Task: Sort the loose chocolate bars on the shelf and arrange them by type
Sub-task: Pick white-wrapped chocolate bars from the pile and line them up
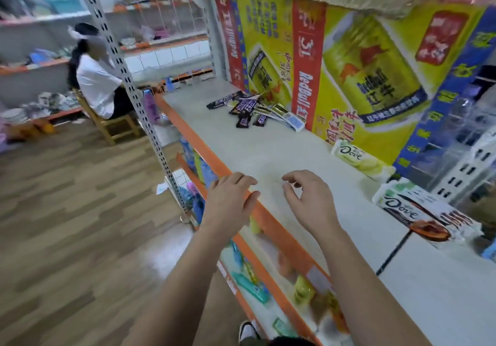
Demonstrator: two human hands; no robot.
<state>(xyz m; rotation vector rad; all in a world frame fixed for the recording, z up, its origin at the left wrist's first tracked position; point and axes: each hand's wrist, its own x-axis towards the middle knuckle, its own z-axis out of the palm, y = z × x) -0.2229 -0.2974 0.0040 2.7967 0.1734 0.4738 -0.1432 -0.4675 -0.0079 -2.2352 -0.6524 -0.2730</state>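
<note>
The shelf (281, 144) is pale grey-white with an orange front edge (279, 227). The loose bars (245, 109) are mostly dark brown and purple with white lettering. One Dove bar (357, 157) is cream and pale green; another (418, 208) is white and dark brown. The poster (362, 71) is yellow with red and blue bands. The floor (80, 198) has brown wood-plank patterning.

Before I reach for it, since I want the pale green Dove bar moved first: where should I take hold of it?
The pale green Dove bar lies flat on the shelf, its back long edge close against the poster. Probably best to come from above with the right hand, which is empty, and pinch across its short width near the middle; the poster likely blocks a grip from behind.
</note>
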